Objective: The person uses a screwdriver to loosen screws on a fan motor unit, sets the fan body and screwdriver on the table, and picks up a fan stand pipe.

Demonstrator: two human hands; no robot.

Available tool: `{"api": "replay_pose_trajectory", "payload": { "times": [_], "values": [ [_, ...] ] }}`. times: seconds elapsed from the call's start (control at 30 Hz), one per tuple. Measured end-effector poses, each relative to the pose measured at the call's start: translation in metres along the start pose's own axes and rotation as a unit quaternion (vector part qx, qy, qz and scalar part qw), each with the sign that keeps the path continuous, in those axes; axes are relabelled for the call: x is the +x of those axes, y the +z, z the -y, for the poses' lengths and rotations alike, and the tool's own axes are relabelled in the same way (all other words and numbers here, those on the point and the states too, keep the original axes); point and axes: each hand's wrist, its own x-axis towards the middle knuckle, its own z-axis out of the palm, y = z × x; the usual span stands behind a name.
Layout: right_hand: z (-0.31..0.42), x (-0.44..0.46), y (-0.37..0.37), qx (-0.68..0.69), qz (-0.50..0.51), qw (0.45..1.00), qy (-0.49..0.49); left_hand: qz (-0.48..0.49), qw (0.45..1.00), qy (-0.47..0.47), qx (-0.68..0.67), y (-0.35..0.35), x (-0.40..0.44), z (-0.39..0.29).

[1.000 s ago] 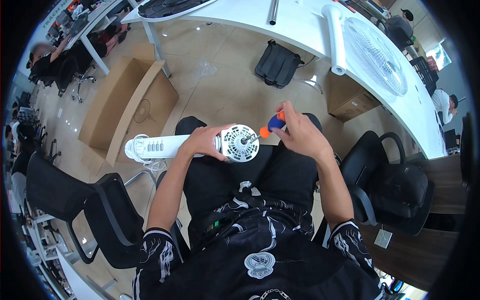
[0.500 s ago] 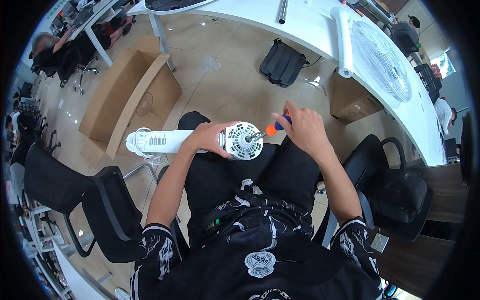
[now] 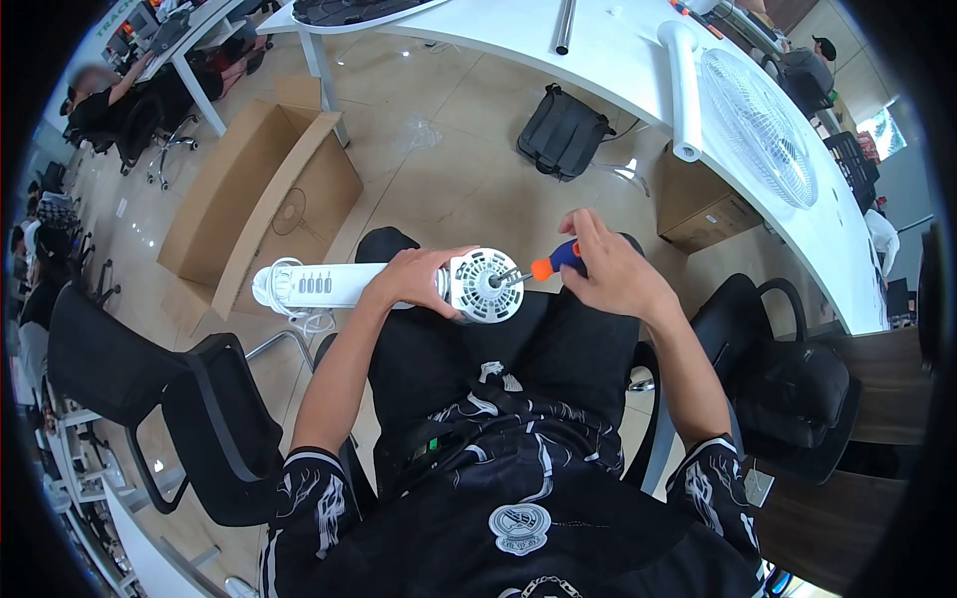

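Observation:
Across my lap lies a white fan body (image 3: pixel 344 284), its round vented motor housing (image 3: pixel 485 304) at the right end and a row of grey buttons on its column. My left hand (image 3: pixel 417 280) is wrapped round it just behind the housing. My right hand (image 3: pixel 613 267) grips the orange and blue handle of a screwdriver (image 3: pixel 561 261). The screwdriver's shaft points left, its end at the metal shaft in the middle of the housing; I cannot tell exactly what the tip touches. A white power cord (image 3: pixel 282 279) is looped round the column's left end.
An opened cardboard box (image 3: pixel 234 189) stands on the floor ahead left. The white table (image 3: pixel 618 85) carries a wire fan grille (image 3: pixel 763 130), a white tube (image 3: pixel 682 95) and a metal pole (image 3: pixel 565 28). Beneath it are a black backpack (image 3: pixel 565 132) and another box (image 3: pixel 703 204). Chairs flank me.
My right hand has shifted slightly down and its fingers have changed position round the screwdriver handle, which now lies a little flatter. My left hand and the fan body hold nearly still.

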Motion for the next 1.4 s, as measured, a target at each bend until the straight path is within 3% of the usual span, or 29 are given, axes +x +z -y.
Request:
{"api": "replay_pose_trajectory", "payload": {
  "times": [0.07,0.17,0.23,0.37,0.43,0.53,1.17,1.23,1.4],
  "values": [
    [0.001,0.002,-0.002,0.069,0.026,0.997,-0.023,0.002,1.000,0.000,-0.006,0.000,0.000,0.000],
    [0.005,0.006,-0.002,0.019,0.001,0.999,-0.032,0.009,1.000,-0.006,-0.006,-0.002,0.000,-0.001],
    [0.009,0.010,-0.011,-0.089,0.077,0.993,0.015,0.008,1.000,-0.006,-0.009,-0.002,-0.001,-0.001],
    [0.005,0.013,-0.004,-0.077,0.052,0.996,-0.008,0.000,1.000,0.005,-0.011,-0.002,0.000,-0.003],
    [0.001,0.011,-0.006,-0.035,0.051,0.994,-0.085,-0.003,1.000,0.005,-0.012,-0.002,-0.001,-0.004],
    [-0.009,0.011,-0.012,-0.031,0.077,0.991,-0.102,0.000,1.000,-0.005,-0.004,0.001,-0.002,0.003],
    [-0.027,0.002,-0.008,-0.130,0.109,0.983,-0.073,-0.001,0.999,0.005,0.037,0.009,-0.005,-0.001],
    [-0.044,-0.001,0.000,-0.114,0.054,0.976,-0.180,-0.006,0.999,0.000,0.035,0.011,-0.006,0.002],
    [-0.025,0.008,-0.003,-0.119,0.096,0.977,-0.151,-0.006,1.000,0.000,0.013,0.002,0.000,0.000]
  ]
}}
